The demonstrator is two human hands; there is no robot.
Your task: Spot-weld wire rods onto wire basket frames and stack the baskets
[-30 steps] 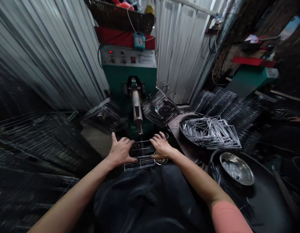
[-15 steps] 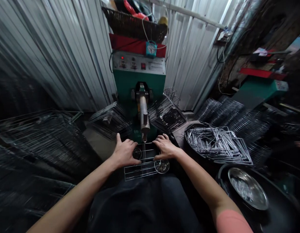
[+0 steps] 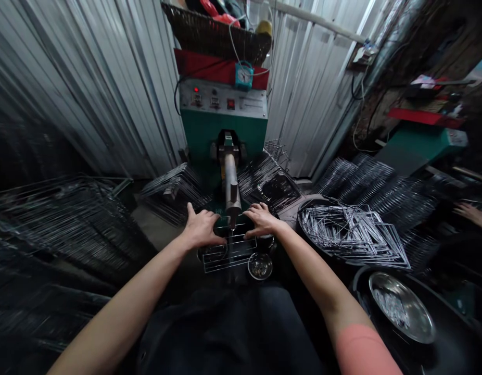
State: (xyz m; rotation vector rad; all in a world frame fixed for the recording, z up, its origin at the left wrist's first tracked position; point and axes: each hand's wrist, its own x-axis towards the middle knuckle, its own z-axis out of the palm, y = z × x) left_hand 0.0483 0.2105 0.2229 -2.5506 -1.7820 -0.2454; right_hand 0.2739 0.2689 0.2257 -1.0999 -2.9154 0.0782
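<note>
A small wire rack (image 3: 230, 256) lies level under the tip of the spot welder's electrode arm (image 3: 232, 195). My left hand (image 3: 202, 227) grips the rack's left side, thumb toward the middle. From the other side, my right hand (image 3: 261, 221) holds its right edge with fingers and thumb. The electrode tip comes down between my two hands, over the rack's wires; whether it touches them I cannot tell. Just below my right hand sits a small round dish (image 3: 260, 266) with tiny metal pieces in it. My fingertips partly hide the rack's far end.
Behind stands the green machine body (image 3: 225, 122) with its control panel. Stacks of wire frames (image 3: 174, 190) flank it. At right are a basin of bent wire frames (image 3: 350, 234) and a steel bowl of short wires (image 3: 401, 307). Another person's hand (image 3: 474, 214) shows at far right.
Both my hands have pushed the wire rack forward, away from my body and farther under the electrode. The small dish is now uncovered. At far right, the other person's hand has come further into view.
</note>
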